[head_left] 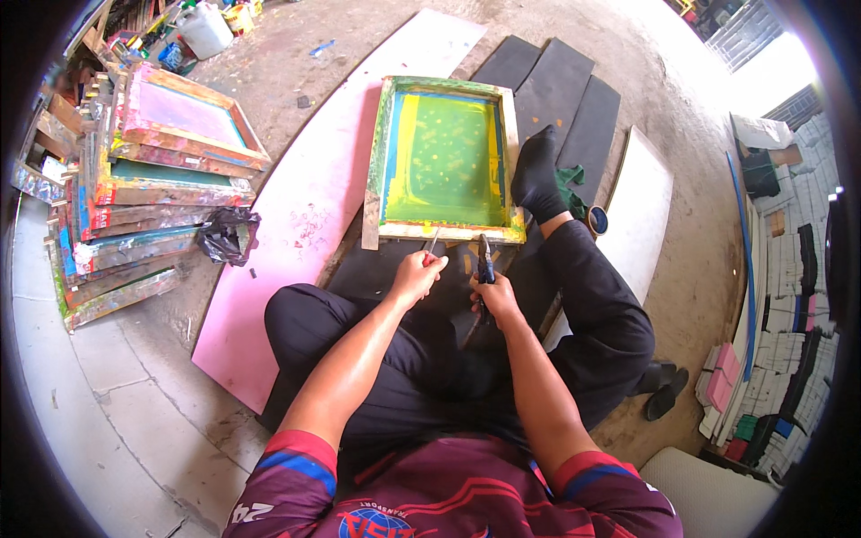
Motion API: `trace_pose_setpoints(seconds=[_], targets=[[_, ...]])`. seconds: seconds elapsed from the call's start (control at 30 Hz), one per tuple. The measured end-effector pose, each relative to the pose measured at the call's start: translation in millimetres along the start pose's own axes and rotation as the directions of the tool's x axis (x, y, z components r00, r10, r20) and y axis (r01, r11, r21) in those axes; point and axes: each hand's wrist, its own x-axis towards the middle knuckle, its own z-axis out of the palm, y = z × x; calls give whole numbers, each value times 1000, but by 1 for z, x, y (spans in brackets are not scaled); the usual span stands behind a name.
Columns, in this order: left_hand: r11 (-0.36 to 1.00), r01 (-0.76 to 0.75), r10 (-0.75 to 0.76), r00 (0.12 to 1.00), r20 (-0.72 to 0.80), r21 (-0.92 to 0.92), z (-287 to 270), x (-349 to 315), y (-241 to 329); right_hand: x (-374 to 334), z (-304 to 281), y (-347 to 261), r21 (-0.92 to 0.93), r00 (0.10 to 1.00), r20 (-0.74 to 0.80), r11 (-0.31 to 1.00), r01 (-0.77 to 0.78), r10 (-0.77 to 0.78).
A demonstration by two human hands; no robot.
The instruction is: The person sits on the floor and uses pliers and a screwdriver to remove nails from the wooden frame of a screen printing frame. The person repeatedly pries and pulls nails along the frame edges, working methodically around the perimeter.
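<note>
A wooden screen-printing frame (371, 152) with yellow-green mesh (448, 152) lies in front of me. Its near bar is smeared with yellow paint. My left hand (418, 276) is closed round a thin metal rod (435, 240), whose tip reaches the frame's near edge. Its handle end is hidden in my fingers. In my right hand (496, 296) is a pair of pliers (485, 258) with dark handles, jaws pointing up to the near bar, right of the rod. Whether the jaws grip anything is too small to tell.
My socked foot (538, 175) rests against the frame's right side. Beside it are a green cloth (571, 186) and a small round container (596, 220). Pink board (269, 260) and dark boards (583, 125) lie beneath. Stacked frames (170, 193) and a black bag (226, 237) stand left.
</note>
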Motion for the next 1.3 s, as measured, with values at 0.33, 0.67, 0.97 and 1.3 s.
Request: trace_pose_setpoints(seconds=[0.33, 0.67, 0.97, 1.3], targets=[[1000, -17, 17, 1000, 11, 12, 0, 1, 4, -23, -22, -44, -558, 991, 49, 819, 133, -128], [999, -48, 48, 999, -22, 3, 1, 4, 3, 2, -48, -89, -821, 988, 155, 555, 132, -6], [997, -57, 59, 997, -41, 58, 2, 11, -6, -33, -30, -146, -902, 983, 84, 432, 6, 161], [991, -59, 59, 998, -1, 120, 4, 21, -13, 0, -63, -112, -934, 967, 247, 250, 255, -64]])
